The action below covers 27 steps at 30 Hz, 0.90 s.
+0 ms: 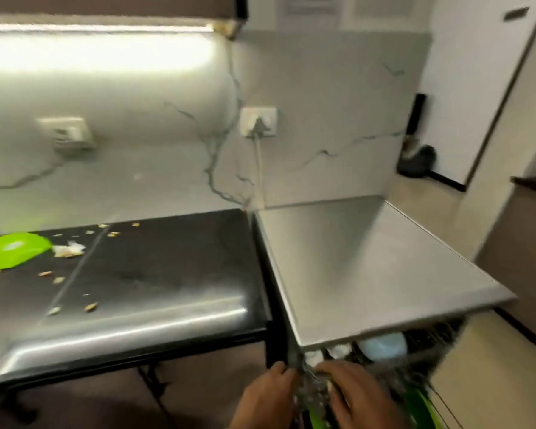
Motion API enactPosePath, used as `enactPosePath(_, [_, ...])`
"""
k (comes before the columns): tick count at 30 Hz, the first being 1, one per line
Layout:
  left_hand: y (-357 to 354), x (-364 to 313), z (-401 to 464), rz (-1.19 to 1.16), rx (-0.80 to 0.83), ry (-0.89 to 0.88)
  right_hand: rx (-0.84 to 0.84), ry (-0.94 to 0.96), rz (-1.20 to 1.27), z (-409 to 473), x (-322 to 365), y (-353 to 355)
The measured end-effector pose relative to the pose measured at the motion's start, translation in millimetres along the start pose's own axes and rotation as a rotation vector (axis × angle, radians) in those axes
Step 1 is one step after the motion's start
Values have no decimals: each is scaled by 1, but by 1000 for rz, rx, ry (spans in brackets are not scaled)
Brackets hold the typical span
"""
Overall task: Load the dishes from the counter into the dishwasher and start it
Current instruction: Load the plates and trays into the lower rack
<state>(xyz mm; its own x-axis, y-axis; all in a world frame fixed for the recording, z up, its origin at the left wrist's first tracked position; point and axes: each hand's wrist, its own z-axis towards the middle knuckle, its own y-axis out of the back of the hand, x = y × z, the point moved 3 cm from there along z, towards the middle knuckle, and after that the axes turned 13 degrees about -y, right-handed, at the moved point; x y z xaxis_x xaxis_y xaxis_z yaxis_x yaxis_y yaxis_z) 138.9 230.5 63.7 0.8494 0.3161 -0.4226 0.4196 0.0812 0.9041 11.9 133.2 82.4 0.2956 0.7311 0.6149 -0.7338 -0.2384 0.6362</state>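
Both hands at the dishwasher rack [415, 345] under the steel top [368, 267].

Left hand [263, 397] and right hand [356, 394] meet, palms down, over a blurred wire part of the rack; fingers curl toward it, though actual grip cannot be told. A pale blue dish [384, 346] sits inside; a green bowl [12, 250] lies on the black counter [155, 267], well apart, among crumbs [68, 249].

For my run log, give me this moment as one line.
stage: loading | left hand and right hand: at dishwasher rack, grip unclear | green dish: on black counter
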Motion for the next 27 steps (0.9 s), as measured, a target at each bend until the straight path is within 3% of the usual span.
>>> enactPosePath(4, [49,43,-44,56,-221,113,124,176,42,37,49,-6])
enactPosePath(13, [146,153,-158,73,-552,388,449,332,155,70,187,-84])
enactPosePath(22, [221,290,-231,125,-699,561,481,508,176,93,307,-199])
enactPosePath(27, [255,363,-263,129,-709,629,510,480,224,105,364,-268])
